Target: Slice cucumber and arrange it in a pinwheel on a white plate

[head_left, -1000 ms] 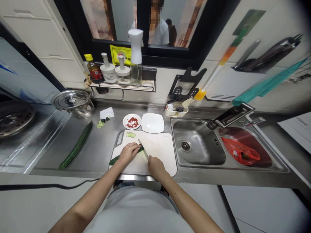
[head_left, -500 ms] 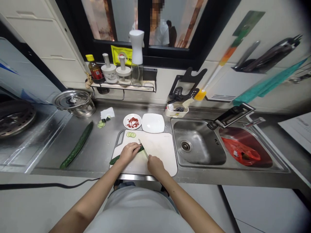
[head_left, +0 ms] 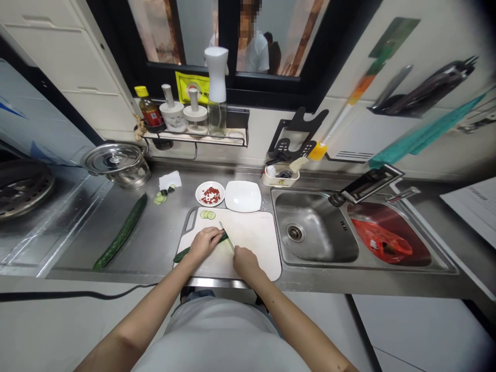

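On the white cutting board [head_left: 256, 243] lies a dark green cucumber [head_left: 181, 255], partly covered by my left hand [head_left: 205, 243]. The fingers of that hand are curled down over it near its cut end. My right hand [head_left: 247, 263] is wrapped round the handle of a kitchen knife [head_left: 227, 235]. Its blade points away from me, up and to the left, against the cucumber's right end. A few pale cucumber slices [head_left: 208, 214] rest together near the board's far left corner.
A whole cucumber [head_left: 122, 232] lies on the steel counter at left, with a lidded pot [head_left: 116, 163] behind. Beyond the board stand a plate of chopped red pieces [head_left: 210, 195] and a white plate [head_left: 243, 196]. The sink [head_left: 315, 232] is at right, a red bag [head_left: 382, 243] in its second basin.
The knife blade has shifted slightly at the cucumber's end. Both hands keep their holds, and the whole view has drifted a little.
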A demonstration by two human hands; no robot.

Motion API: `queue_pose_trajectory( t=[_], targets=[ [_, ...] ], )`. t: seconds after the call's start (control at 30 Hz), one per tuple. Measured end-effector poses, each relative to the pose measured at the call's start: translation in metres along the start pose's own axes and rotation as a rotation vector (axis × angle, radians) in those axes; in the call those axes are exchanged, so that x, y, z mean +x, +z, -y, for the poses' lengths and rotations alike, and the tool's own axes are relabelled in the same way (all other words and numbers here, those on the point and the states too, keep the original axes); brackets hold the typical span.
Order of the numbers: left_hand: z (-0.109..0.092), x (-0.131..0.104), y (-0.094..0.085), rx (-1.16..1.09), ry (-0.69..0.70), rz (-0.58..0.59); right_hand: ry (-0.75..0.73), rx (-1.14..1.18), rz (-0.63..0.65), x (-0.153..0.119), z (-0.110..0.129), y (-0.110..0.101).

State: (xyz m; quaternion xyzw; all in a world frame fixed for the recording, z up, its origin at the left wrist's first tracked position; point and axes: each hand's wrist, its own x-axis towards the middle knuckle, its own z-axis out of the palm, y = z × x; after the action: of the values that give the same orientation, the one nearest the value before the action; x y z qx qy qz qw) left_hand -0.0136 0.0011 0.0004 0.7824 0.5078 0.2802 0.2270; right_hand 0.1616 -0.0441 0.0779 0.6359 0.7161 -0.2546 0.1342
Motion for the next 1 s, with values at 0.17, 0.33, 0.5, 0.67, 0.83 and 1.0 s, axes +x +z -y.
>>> queue_pose_trajectory(
  t=[0.17,0.33,0.5,0.67,0.83,1.0],
  targets=[
    [0.001,0.001,0.000,-0.002,-0.015,0.008,-0.016,0.008,-0.013,0.005,0.001,0.002],
    [-0.003,0.001,-0.003,-0.009,-0.033,0.014,0.006,-0.006,0.011,-0.002,-0.001,0.003],
    [-0.004,0.001,-0.003,-0.003,-0.033,0.008,0.004,-0.021,0.015,-0.007,-0.003,0.004],
    [-0.002,0.001,-0.002,-0.003,-0.027,0.008,0.005,-0.010,0.003,-0.004,-0.004,0.008],
    [0.000,0.001,-0.001,-0.005,-0.018,0.005,0.009,-0.013,-0.004,-0.003,-0.004,0.010],
    [0.001,0.001,0.001,0.007,-0.030,0.003,0.007,-0.006,-0.007,-0.004,-0.003,0.007]
  ],
)
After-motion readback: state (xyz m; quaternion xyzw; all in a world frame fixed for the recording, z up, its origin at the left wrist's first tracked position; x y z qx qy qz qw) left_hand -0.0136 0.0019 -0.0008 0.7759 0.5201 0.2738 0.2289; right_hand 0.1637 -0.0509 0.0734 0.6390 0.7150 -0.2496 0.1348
